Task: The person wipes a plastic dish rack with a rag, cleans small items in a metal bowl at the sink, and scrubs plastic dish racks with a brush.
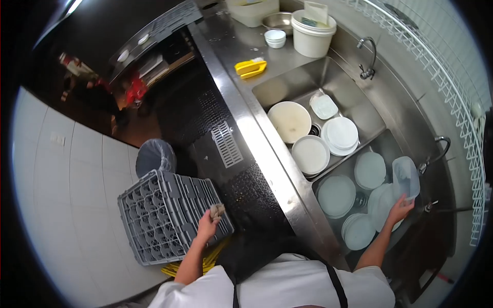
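Observation:
Pinched in my left hand (206,226) is a small crumpled greyish-brown wad (217,211), perhaps a cloth or paper; I cannot tell which. That hand is out to the left, above the side of a stack of grey dish racks (190,200). On the other side, my right hand (400,209) grips the near end of a clear plastic container (405,177), tilted above the right part of the near sink basin (390,141). Below it, several stacks of white plates (336,196) lie in the water of that basin.
More plates (310,154) and a small square dish (324,107) fill the far basin. A yellow-handled brush (250,68), small white bowls (275,38) and a white bucket (312,38) stand on the steel counter. A lined bin (155,156) is beyond the racks; a person (87,87) is far left.

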`<state>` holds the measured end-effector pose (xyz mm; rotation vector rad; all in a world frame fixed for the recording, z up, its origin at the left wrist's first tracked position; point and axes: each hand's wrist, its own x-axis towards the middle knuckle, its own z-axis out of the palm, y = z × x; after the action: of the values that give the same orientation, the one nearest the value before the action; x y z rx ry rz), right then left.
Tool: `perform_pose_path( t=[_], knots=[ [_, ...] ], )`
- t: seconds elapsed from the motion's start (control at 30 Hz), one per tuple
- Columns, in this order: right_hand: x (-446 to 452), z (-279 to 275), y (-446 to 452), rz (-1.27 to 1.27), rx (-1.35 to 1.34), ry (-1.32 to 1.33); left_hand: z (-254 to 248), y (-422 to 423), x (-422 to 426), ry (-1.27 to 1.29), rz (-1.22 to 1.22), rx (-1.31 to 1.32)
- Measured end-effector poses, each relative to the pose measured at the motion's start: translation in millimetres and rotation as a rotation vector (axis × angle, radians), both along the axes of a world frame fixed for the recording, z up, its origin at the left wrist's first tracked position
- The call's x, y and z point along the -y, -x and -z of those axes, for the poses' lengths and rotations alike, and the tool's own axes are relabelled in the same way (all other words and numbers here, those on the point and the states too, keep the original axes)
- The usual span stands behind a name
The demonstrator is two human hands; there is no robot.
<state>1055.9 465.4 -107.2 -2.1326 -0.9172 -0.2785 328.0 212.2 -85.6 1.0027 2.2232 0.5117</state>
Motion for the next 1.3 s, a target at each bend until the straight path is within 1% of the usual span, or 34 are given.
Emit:
perform_pose_path(
  t=[0.07,0.13,0.17,0.27,0.3,0.4,0.43,0.47,0.53,0.57,0.6,0.63,0.67,0.7,0.73,0.8,0.9,0.93,1.0,1.03,1.07,1.1,1.13,1.17,1.2,1.23,1.27,1.3],
  knots=[
    [3,10,0,-0.010,-0.243,0.256,-21,-6,-23,-0.022,0.044,0.003],
    [-3,30,14,-0.016,0.106,0.128,-36,-20,-40,-0.074,0.063,0.006],
    [-2,37,15,-0.012,0.283,0.068,-29,-20,-41,-0.065,0.081,-0.015],
    [-16,16,16,0.237,0.459,-0.025,-39,-30,-41,0.007,0.113,0.019],
    [-23,11,8,0.131,0.454,-0.015,-32,-29,-34,-0.007,0.087,0.055],
    [-43,17,-12,-0.177,0.107,-0.095,-17,-29,-20,-0.029,0.158,-0.194],
    [-44,22,-16,-0.179,0.114,0.031,-8,-29,-14,-0.051,0.132,-0.293],
    [-47,31,-15,-0.246,0.171,0.006,1,-25,-10,-0.033,0.078,-0.203],
    [-47,66,-15,-0.373,0.289,-0.031,5,-24,-8,0.012,-0.021,-0.017],
    [-44,83,-4,-0.387,0.177,0.004,9,-25,-6,0.020,-0.013,-0.026],
    [-41,78,19,-0.390,0.001,0.083,39,-15,7,-0.041,-0.029,0.079],
    [-38,64,49,-0.374,-0.167,0.167,39,-17,9,-0.038,-0.038,0.083],
    [-42,95,41,-0.493,-0.162,0.031,36,-21,6,-0.038,-0.039,0.088],
    [-45,97,49,-0.437,-0.212,0.083,37,-22,7,-0.055,-0.050,0.174],
    [-40,75,65,-0.448,-0.289,0.036,41,-20,10,-0.032,-0.053,0.176],
    [-40,40,75,-0.287,0.217,-0.035,50,-17,13,-0.004,-0.072,0.174],
    [-61,11,62,0.002,0.199,-0.222,52,-16,24,-0.052,-0.092,0.238],
    [-68,22,49,-0.126,0.155,-0.127,53,-18,27,-0.060,-0.102,0.297],
    [-81,63,21,-0.395,0.058,0.059,52,-21,26,-0.082,-0.139,0.406],
    [-79,49,39,-0.448,0.106,0.162,41,-25,19,0.017,-0.112,0.340],
    [-79,42,52,-0.463,0.140,0.110,32,-32,13,0.051,-0.079,0.258],
    [-83,43,62,-0.485,0.170,0.054,1,-51,-6,0.084,-0.054,0.175],
    [-89,47,72,-0.510,0.196,-0.005,-18,-61,-16,0.119,-0.033,0.091],
    [-93,55,73,-0.545,0.126,-0.045,-5,-55,-13,0.070,-0.039,0.182],
    [-95,61,72,-0.655,0.171,0.015,8,-49,-10,0.017,-0.039,0.271],
    [-93,65,67,-0.756,0.220,0.074,6,-53,-15,-0.014,-0.074,0.348],
    [-88,66,69,-0.851,0.273,0.130,21,-50,-14,-0.045,-0.215,0.549],
    [-78,58,76,-0.922,0.200,0.216,14,-60,-21,-0.073,-0.325,0.621]
  ],
)
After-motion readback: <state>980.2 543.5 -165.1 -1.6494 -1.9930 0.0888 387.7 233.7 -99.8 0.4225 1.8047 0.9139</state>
